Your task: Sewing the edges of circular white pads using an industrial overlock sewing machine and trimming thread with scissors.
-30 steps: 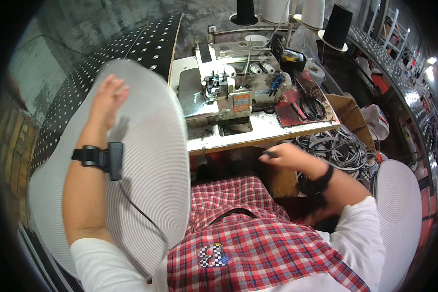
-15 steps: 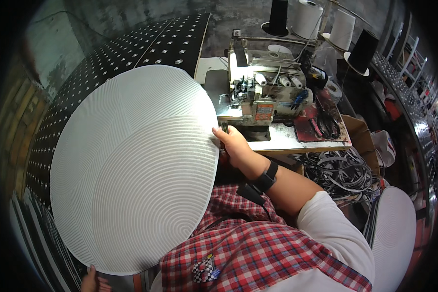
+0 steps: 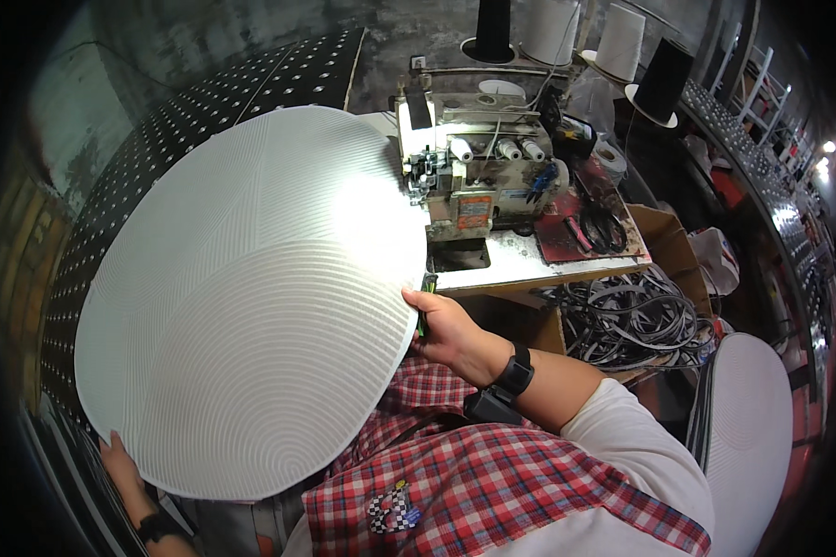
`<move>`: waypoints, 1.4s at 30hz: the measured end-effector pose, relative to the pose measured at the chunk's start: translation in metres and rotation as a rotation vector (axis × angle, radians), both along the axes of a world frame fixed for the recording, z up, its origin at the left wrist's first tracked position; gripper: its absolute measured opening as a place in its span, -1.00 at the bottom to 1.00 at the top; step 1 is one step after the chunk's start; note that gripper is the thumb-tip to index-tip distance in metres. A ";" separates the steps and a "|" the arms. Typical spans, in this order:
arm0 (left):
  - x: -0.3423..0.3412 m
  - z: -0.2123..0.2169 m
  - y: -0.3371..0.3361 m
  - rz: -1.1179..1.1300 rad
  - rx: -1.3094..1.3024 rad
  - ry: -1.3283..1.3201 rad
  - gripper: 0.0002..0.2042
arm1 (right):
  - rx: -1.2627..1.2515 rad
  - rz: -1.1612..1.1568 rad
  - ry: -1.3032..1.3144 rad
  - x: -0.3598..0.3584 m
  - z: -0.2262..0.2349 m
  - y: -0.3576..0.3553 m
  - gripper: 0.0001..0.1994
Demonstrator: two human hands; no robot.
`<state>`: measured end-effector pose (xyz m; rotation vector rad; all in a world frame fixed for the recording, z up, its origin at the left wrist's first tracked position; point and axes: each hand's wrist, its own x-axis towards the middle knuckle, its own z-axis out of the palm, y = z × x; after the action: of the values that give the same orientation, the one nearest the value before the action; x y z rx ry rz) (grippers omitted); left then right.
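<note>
Mat (image 3: 251, 306): large, pale, rounded, finely ridged; held at a tilt before the person, left of centre.
Mat position: upper right part overlaps, in view, the table (image 3: 529, 263) and the left end of the machine (image 3: 492, 200); contact with either cannot be told.
Mat surface: bright glare washes out the ridges nearest the machine.
Right hand (image 3: 448, 332): grasping the right rim, thumb on the upper face, other fingers mostly hidden.
Tool (image 3: 424, 323): small, dark and green, between right hand and rim; kind unclear.
Left hand (image 3: 125, 469): grasping the lower left rim, a fingertip showing at the edge, remainder partly hidden.
Wrists: one dark band (image 3: 515, 369) on each.
Table load: machine, plus a red pad (image 3: 557, 239) at its right.
Cones (image 3: 622, 42): black and white, behind and above the machine.
Strips (image 3: 622, 320): black, white and grey, tangled below the table's right end, beside the box (image 3: 667, 227).
Second mat (image 3: 752, 408): similar pale face, far right.
Apron (image 3: 492, 473): red check, below and right of the held mat.
</note>
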<state>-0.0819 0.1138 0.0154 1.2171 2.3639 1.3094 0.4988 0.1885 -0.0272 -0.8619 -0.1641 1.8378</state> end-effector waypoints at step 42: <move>0.144 -0.062 -0.039 -0.131 0.252 -1.237 -0.56 | 0.653 -0.428 -1.737 0.083 -0.053 0.037 -0.69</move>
<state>0.0622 0.0744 -0.0463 0.3236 1.2322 1.6350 0.5814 0.2253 -0.0806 -1.5650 -1.4020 0.1517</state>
